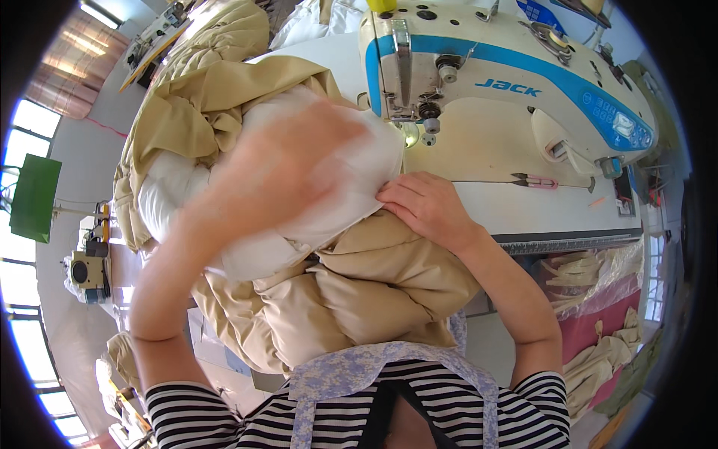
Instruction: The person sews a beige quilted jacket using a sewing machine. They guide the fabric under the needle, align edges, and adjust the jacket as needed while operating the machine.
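Note:
A puffy tan quilted garment (359, 277) spreads over the table edge and my lap, its white lining (280, 258) turned up. My left hand (299, 161), smeared by motion, is over the lining; its fingers cannot be made out. My right hand (425, 206) grips the lining's right edge, fingers together, just below and in front of the needle area. The white and blue sewing machine (486, 71) stands at the far right, with a small lit spot beside its presser foot (410, 133). The fabric edge under my right fingers is partly hidden.
Pink-handled thread snips (538, 182) lie on the white table (493, 213) to the right. A ruler strip (568, 239) runs along its front edge. Tan fabric pieces (576, 273) and clear plastic sit below right. More tan padded cloth (224, 34) is heaped at the far left.

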A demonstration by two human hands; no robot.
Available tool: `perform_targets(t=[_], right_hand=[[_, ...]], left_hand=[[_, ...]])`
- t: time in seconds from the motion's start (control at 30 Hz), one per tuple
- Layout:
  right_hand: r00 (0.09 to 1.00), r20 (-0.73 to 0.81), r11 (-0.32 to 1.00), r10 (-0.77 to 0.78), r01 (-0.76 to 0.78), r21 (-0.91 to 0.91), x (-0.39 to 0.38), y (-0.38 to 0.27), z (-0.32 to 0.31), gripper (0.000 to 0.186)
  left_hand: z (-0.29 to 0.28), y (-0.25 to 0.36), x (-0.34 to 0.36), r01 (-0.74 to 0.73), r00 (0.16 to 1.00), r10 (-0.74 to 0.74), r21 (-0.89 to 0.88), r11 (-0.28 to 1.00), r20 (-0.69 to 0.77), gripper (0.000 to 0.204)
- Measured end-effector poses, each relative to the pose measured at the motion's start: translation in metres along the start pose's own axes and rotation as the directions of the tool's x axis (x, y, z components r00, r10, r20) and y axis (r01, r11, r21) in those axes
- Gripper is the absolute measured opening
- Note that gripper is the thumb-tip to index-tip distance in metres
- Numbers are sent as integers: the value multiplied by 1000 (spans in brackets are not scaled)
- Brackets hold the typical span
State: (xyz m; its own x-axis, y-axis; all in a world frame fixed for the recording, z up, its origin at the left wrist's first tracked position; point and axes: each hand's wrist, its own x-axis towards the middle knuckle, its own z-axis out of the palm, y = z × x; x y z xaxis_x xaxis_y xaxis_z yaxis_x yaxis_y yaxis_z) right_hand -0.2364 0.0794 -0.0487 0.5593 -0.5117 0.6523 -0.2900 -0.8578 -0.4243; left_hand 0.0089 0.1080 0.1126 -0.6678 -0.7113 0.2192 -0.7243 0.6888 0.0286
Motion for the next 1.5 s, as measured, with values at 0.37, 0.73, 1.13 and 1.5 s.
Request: perform_targets(t=[0.37, 0.73, 1.13, 1.5], right_hand=[[978, -169, 956, 121, -161, -247, -20, 6, -15, 30], [996, -74, 962, 46, -64, -264, -2, 24, 9, 17], [998, -9, 954, 68, -68, -291, -19, 4, -10, 32], [986, 108, 986, -125, 136, -99, -30, 24, -7, 26]], left_hand=[[96, 9, 15, 156, 988, -157, -73, 985, -10, 34], [96, 19, 27, -44, 997, 50, 91, 995, -66, 48], [139, -19, 41, 362, 896, -436, -430, 827, -83, 16], [119, 4, 52, 40, 999, -42, 106, 994, 12, 31]])
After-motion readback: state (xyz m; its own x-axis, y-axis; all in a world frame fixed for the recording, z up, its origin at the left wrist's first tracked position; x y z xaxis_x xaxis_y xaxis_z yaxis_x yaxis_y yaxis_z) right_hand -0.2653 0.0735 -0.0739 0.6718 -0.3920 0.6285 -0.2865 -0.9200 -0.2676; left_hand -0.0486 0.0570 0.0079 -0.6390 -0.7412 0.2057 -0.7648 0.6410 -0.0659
